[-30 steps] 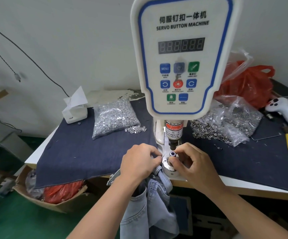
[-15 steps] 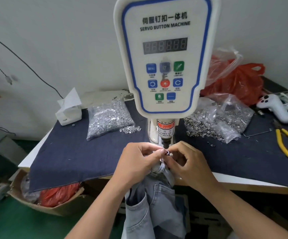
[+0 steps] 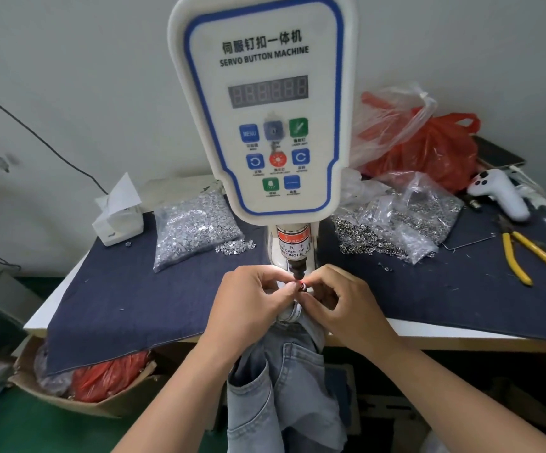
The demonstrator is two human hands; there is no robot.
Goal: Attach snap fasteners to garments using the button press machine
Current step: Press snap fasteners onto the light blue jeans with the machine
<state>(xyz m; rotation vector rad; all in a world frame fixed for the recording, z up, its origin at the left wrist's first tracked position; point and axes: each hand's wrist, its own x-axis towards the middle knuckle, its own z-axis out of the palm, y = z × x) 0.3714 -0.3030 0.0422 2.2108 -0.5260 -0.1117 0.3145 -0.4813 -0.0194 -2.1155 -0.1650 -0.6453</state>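
Reading "SERVO BUTTON MACHINE" on press (image 3: 261,103), "WARNING" label (image 3: 292,245) below

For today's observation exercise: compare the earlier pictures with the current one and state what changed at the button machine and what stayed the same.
The left hand and right hand have drawn together, lifting the denim garment's edge over the die and pinching it under the machine's punch. A red light now falls on their fingertips. Both bags of fasteners and the yellow pliers lie as before.

Yellow pliers (image 3: 531,258), white controller (image 3: 497,194), tissue box (image 3: 118,220)
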